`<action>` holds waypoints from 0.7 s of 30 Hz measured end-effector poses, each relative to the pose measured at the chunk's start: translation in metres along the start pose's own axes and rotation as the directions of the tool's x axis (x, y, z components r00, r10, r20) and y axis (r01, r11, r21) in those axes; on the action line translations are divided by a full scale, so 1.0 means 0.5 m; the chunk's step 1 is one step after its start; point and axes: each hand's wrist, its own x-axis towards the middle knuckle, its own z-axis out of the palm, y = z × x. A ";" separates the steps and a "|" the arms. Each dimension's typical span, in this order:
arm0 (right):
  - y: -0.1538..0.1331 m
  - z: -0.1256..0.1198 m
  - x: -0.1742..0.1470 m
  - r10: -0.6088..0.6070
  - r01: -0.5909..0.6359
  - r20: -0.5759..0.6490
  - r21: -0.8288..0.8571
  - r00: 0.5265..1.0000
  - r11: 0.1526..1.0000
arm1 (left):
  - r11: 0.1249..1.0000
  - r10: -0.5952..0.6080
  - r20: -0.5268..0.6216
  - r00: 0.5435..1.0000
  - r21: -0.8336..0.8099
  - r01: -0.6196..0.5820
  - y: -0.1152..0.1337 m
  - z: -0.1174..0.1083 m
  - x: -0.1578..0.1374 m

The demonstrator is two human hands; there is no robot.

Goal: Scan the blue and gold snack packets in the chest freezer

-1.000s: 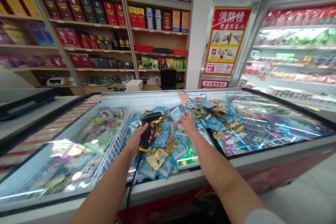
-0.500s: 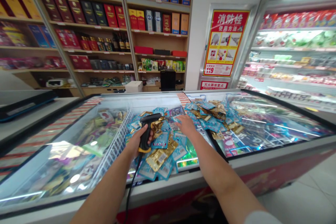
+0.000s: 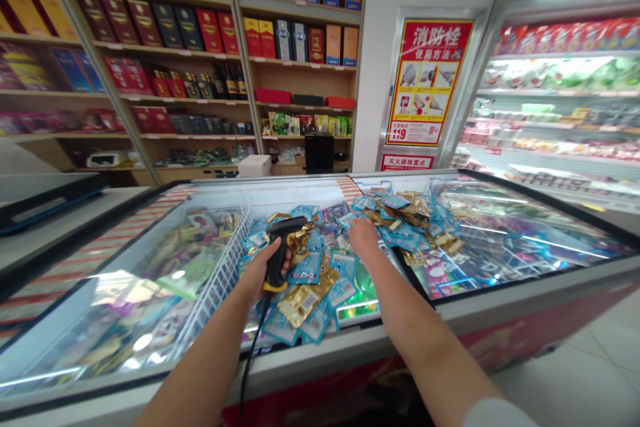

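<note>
My left hand [image 3: 267, 267] is wrapped round the grip of a black and yellow barcode scanner [image 3: 277, 260], its cable hanging down over the freezer's front edge. Under the scanner a loose heap of blue packets [image 3: 306, 268] and gold packets [image 3: 303, 303] lies on the glass lid. My right hand [image 3: 363, 237] is closed, fingers curled, at the near side of the second heap [image 3: 400, 213] of blue and gold packets. A blue packet [image 3: 349, 219] shows at its fingertips; the fingers partly hide it.
The chest freezer [image 3: 320, 180] has a glass top, with goods and a white wire basket [image 3: 215, 287] visible below. Shelves of boxes [image 3: 300, 67] stand behind it. A lit display fridge [image 3: 560, 107] is at right, a counter device [image 3: 45, 193] at left.
My right hand has moved slightly right, toward the second heap, and its stretched fingers have curled in; a blue packet now shows beside them. My left hand and the scanner stay in place.
</note>
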 end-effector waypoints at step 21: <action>-0.006 -0.050 -0.032 -0.266 0.071 0.511 0.368 0.817 0.927 | 0.999 0.045 0.084 0.995 -0.003 -0.044 -0.008 -0.013 0.011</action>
